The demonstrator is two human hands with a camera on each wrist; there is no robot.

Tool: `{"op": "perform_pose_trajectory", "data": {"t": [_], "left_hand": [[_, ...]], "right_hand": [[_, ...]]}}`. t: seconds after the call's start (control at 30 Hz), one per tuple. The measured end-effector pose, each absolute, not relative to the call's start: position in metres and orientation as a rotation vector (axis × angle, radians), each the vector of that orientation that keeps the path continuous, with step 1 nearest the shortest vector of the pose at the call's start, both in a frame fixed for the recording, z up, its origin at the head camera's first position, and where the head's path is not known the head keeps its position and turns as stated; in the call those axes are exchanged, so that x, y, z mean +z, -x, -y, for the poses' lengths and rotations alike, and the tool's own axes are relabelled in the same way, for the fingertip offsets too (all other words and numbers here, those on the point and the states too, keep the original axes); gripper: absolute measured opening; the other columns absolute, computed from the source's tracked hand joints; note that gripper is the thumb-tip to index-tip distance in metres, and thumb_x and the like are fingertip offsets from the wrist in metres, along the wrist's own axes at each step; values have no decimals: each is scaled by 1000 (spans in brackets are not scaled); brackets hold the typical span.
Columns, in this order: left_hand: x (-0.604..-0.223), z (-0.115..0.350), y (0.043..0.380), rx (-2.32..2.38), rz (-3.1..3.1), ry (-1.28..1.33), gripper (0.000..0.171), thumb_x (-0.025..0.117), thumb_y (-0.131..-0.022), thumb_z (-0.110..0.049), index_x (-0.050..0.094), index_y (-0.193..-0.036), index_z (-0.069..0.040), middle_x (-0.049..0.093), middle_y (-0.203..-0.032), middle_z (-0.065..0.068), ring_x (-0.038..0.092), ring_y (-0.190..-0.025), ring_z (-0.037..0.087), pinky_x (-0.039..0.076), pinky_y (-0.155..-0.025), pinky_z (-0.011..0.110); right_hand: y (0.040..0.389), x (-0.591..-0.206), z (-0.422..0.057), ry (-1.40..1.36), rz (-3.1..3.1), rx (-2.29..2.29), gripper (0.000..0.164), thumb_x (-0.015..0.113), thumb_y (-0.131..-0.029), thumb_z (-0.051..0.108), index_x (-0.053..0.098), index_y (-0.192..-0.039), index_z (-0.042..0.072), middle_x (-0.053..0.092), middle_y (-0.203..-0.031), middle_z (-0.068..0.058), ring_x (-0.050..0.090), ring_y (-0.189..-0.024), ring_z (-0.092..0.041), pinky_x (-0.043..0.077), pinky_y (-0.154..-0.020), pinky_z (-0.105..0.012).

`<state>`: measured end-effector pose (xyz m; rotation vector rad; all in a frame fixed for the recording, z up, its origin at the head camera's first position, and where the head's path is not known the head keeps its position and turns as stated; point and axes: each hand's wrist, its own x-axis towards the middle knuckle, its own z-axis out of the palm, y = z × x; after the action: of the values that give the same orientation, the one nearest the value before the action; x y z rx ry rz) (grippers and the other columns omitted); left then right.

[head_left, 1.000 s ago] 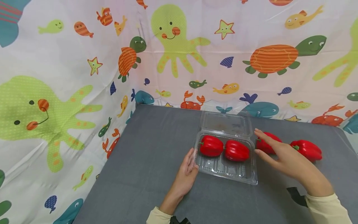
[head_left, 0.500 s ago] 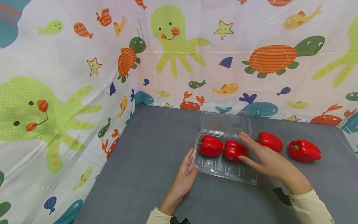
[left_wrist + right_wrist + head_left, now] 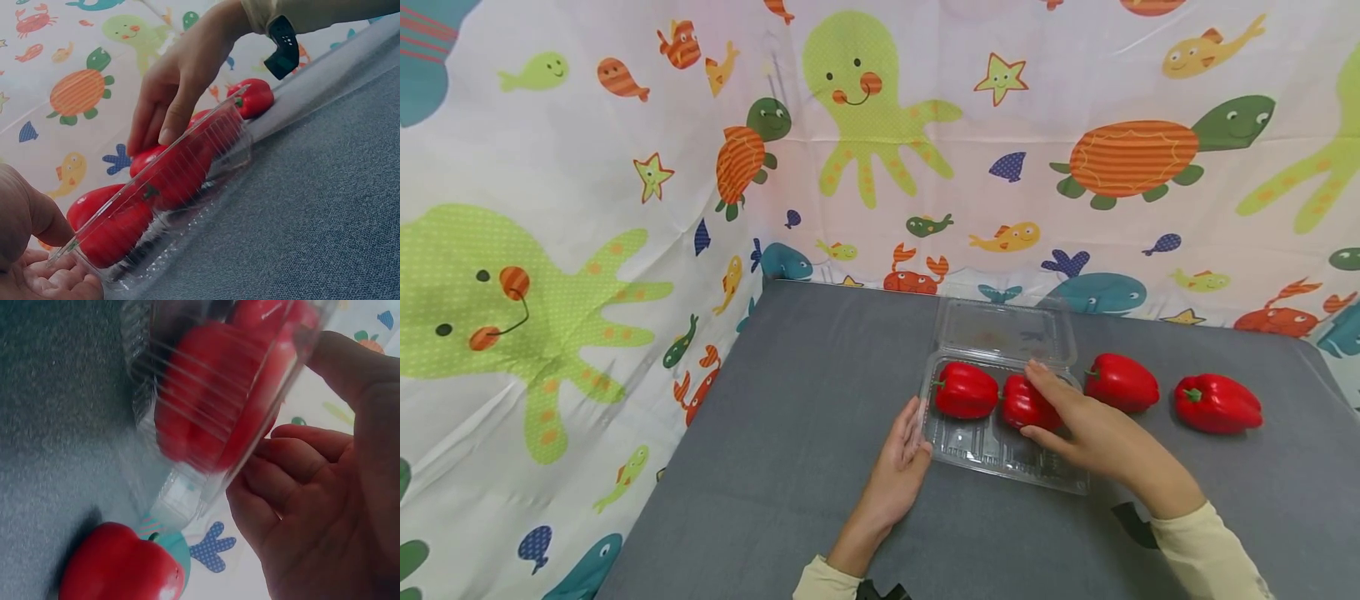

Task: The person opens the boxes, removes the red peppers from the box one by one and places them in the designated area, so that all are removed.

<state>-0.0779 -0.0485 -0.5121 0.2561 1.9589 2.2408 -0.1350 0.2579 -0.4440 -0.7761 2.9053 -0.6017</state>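
A clear plastic clamshell container (image 3: pixel 977 450) lies opened on the table, its lid (image 3: pixel 981 333) folded back. Two red bell peppers sit side by side in it: the left pepper (image 3: pixel 967 390) and the right pepper (image 3: pixel 1017 403). My left hand (image 3: pixel 891 475) pinches the container's left rim, thumb above and fingers below, as the left wrist view shows. Over the right pepper, my right hand (image 3: pixel 1093 429) spans it with thumb in front and fingers behind. The thumb (image 3: pixel 174 122) touches its top in the left wrist view. My fingers (image 3: pixel 294 462) partly hide behind the container in the right wrist view.
Outside the container, two more red bell peppers lie to its right, a nearer pepper (image 3: pixel 1122 383) and a farther pepper (image 3: pixel 1219 404). The grey cloth (image 3: pixel 790 400) covers the table. Behind and to the left hangs a curtain (image 3: pixel 895 208) printed with sea animals.
My right hand has moved left from beside the outer peppers onto the right pepper in the container, uncovering the outer ones. The left hand and the peppers have stayed put.
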Motion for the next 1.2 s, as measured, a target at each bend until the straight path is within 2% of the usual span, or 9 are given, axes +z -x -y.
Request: {"op": "perform_pose_trajectory", "data": {"t": [0.23,0.53,0.77,1.2], "left_hand": [[-513,49,77,2237,-1963,-258,70,44,-108,7,15,-169,-7,20,-176,9,16,-162,21,20,-127,31],[-514,49,77,2245,-1950,-268,69,44,-108,6,15,-169,-7,19,-176,10,15,-162,21,20,-127,31],[-514,48,78,2247,-1948,-260,69,45,-108,6,16,-169,-7,20,-175,9,16,-162,21,21,-127,30],[-513,49,78,2258,-1931,-284,69,44,-108,7,14,-169,-6,18,-176,9,14,-162,20,19,-127,31]], "right_hand": [[136,-448,-252,788,-2947,-554,93,84,-92,40,36,-165,7,42,-165,-17,55,-139,-44,57,-100,-58],[136,-452,-247,802,-3001,-498,94,88,-88,33,39,-163,3,45,-162,-20,53,-141,-43,57,-98,-57],[133,-455,-241,873,-3100,-476,92,93,-82,26,47,-157,-1,53,-155,-22,56,-139,-43,59,-94,-57],[138,-459,-235,821,-3139,-438,93,96,-78,26,50,-156,2,56,-153,-21,61,-133,-43,61,-89,-57]]}}
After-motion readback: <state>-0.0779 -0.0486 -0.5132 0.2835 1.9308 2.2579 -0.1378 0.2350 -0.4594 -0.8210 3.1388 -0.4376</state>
